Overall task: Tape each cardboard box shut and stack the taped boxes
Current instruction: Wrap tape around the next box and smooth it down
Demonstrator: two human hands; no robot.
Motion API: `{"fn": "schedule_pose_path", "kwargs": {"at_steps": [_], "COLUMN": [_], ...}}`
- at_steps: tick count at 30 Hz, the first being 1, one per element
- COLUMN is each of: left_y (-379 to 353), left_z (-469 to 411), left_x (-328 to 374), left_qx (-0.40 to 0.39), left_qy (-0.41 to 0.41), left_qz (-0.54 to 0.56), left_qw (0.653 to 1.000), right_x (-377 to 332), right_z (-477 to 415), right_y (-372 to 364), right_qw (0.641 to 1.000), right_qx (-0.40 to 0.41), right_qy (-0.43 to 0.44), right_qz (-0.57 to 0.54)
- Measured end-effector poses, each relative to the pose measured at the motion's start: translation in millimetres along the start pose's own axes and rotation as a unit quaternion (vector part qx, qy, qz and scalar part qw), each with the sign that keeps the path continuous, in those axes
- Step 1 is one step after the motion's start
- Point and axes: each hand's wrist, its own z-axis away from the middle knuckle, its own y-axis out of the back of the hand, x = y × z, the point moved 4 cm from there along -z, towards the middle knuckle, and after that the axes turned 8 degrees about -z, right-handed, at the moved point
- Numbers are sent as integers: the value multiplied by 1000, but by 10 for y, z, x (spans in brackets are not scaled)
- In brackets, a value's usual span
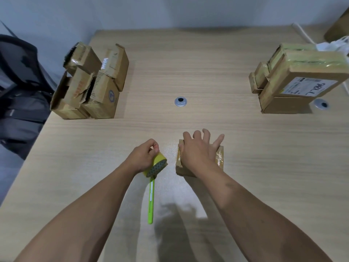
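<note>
A small cardboard box (220, 156) lies in front of me on the wooden table (188, 63), mostly covered by my right hand (198, 148), which rests on its top with fingers spread. My left hand (144, 155) grips a yellow tape roll (156, 165) just left of the box. A pile of several open, untaped boxes (90, 84) stands at the far left. A stack of taped boxes (294, 80) with a white label stands at the far right.
A green utility knife (151, 201) lies on the table below the tape roll. Two round metal cable grommets (180, 101) (322, 104) sit in the tabletop. A dark office chair (18, 87) stands off the left edge. White bags (332, 45) lie behind the taped stack.
</note>
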Motion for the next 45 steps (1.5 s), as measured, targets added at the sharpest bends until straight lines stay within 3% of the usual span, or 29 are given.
{"fn": "schedule_pose_path", "kwargs": {"at_steps": [4, 13, 18, 21, 23, 25, 28, 32, 39, 41, 45], "left_y": [31, 125, 189, 204, 202, 190, 200, 190, 217, 228, 240], "left_z": [61, 145, 183, 214, 254, 310, 416, 594, 815, 836, 859], "left_x": [-23, -21, -11, 6, 38, 81, 123, 148, -147, -324, -586], "left_qx": [17, 27, 36, 42, 45, 48, 61, 68, 79, 78, -15], "left_qy": [8, 18, 22, 23, 23, 16, 13, 7, 93, 81, 34], "left_qz": [16, 20, 44, 83, 103, 132, 177, 200, 370, 366, 336], "left_qw": [1000, 999, 998, 995, 993, 990, 982, 977, 921, 924, 941], "right_x": [-80, -146, -118, -129, -215, -315, -436, -446, -600, -685, -913], "right_z": [32, 101, 88, 124, 181, 223, 253, 288, 399, 406, 381], "right_y": [-119, -217, -209, -151, -98, -67, -100, -105, -92, -112, -210], "right_qw": [997, 999, 998, 997, 982, 946, 917, 900, 902, 904, 902], "right_qx": [-55, -11, -28, -11, 23, 1, -68, -29, -14, -23, -65], "right_qy": [-27, -13, -19, 36, 112, 149, 147, 105, 126, 139, 150], "right_qz": [-39, -38, -50, -70, -150, -288, -365, -422, -413, -402, -399]}}
